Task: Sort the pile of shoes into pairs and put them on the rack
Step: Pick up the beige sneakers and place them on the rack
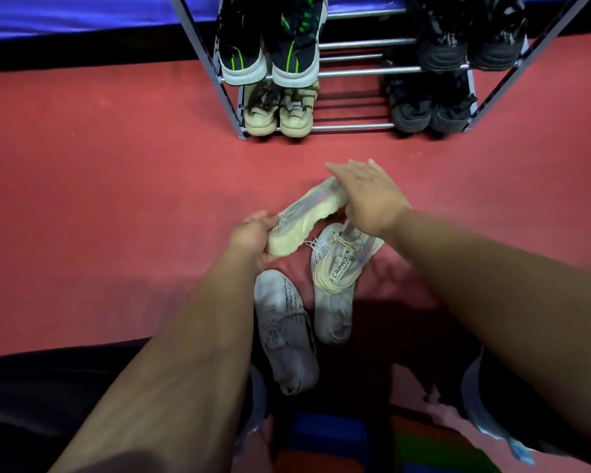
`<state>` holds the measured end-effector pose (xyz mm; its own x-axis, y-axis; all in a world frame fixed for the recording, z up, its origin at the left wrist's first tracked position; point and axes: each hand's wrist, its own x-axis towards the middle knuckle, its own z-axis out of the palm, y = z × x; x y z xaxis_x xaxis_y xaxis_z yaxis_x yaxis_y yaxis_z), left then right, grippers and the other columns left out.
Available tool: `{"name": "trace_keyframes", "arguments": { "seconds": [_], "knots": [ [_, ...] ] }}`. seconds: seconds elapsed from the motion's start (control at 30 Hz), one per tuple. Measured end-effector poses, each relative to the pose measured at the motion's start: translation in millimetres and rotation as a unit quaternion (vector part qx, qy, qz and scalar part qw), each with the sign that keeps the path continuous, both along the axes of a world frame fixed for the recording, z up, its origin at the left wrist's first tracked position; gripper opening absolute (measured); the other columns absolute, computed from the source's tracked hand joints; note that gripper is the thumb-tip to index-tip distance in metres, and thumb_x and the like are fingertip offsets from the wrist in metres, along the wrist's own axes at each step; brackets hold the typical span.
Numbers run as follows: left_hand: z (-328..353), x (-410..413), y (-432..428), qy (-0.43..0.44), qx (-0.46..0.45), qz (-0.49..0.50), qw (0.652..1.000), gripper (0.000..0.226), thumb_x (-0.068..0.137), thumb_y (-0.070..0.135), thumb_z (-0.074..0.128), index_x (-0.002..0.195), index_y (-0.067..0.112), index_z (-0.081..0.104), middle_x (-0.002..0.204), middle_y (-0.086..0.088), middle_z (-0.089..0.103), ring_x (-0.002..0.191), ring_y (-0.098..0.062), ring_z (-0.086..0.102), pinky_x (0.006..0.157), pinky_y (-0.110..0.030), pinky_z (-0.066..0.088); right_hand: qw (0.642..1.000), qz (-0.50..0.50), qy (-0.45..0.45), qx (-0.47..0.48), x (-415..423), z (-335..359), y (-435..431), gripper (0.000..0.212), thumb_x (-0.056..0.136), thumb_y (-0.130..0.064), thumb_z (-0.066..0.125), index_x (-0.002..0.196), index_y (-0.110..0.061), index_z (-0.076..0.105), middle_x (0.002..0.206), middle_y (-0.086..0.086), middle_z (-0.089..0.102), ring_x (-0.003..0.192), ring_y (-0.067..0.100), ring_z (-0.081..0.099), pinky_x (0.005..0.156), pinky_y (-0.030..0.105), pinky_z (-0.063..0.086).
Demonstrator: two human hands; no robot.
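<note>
Head view, looking down over two bare forearms onto a red floor (99, 186). Left hand (249, 238) wrapped around the heel end of a cream shoe (307, 216), lifted off the floor and turned on its side, sole edge showing. Right hand (365, 196) flat over the toe end of the same shoe, fingers spread wide, not curled around anything. Directly beneath, a white shoe with black lettering (338, 268) lying on the floor, a second pale shoe (331, 315) partly under it. Just left of those, a grey-white knit shoe (284, 332) on the floor, toe toward the camera. Farther back, a metal rack (355, 73) with four pairs: black-and-green sneakers (270, 52) upper left, beige shoes (280, 110) below them, black shoes (468, 42) upper right, dark grey shoes (427, 110) lower right. Middle of both shelves bare.
</note>
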<state>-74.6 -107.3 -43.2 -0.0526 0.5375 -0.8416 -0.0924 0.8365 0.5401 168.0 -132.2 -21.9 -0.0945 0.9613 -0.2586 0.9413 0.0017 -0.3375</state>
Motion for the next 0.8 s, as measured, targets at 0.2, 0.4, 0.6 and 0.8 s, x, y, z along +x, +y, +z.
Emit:
{"name": "trace_keyframes", "arguments": {
  "seconds": [0.2,0.4,0.6,0.8],
  "knots": [
    [-22,1,-23,0.084,0.036,0.061,0.994,0.023,0.105,0.007,0.062,0.126,0.016,0.062,0.116,-0.001,0.070,0.117,-0.024,0.069,0.111,-0.044,0.052,0.975,-0.200,-0.047,-0.080,-34,-20,-39,0.044,0.096,-0.033,0.054,0.134,-0.012,0.052,0.132,0.014,0.054,0.123,0.040,0.053,0.098,0.047,0.045],
    [-9,23,-37,0.237,0.028,-0.283,0.929,0.030,0.104,0.016,0.049,0.131,0.007,0.062,0.112,-0.011,0.068,0.094,-0.030,0.063,0.079,-0.035,0.048,0.915,-0.203,-0.057,-0.343,-63,-35,-59,0.067,0.100,-0.063,0.025,0.157,-0.030,0.026,0.133,0.017,0.043,0.120,0.039,0.057,0.102,0.057,0.048],
    [-7,19,-44,0.221,0.019,-0.364,0.905,0.072,0.081,0.034,0.071,0.145,0.016,0.045,0.126,-0.005,0.065,0.112,-0.029,0.064,0.099,-0.040,0.052,0.863,-0.353,0.080,-0.353,-72,-46,-60,0.102,0.071,-0.079,0.056,0.141,-0.013,0.023,0.121,0.017,0.062,0.101,0.032,0.067,0.089,0.047,0.058],
    [-23,18,-46,0.283,0.048,-0.468,0.836,0.129,0.069,0.053,0.093,0.164,0.018,0.014,0.157,-0.008,0.041,0.140,-0.030,0.048,0.116,-0.044,0.044,0.913,-0.333,0.064,-0.228,-63,-35,-70,0.080,0.082,-0.053,0.074,0.136,-0.013,0.031,0.130,0.016,0.049,0.108,0.033,0.061,0.082,0.035,0.049]
  ]
}}
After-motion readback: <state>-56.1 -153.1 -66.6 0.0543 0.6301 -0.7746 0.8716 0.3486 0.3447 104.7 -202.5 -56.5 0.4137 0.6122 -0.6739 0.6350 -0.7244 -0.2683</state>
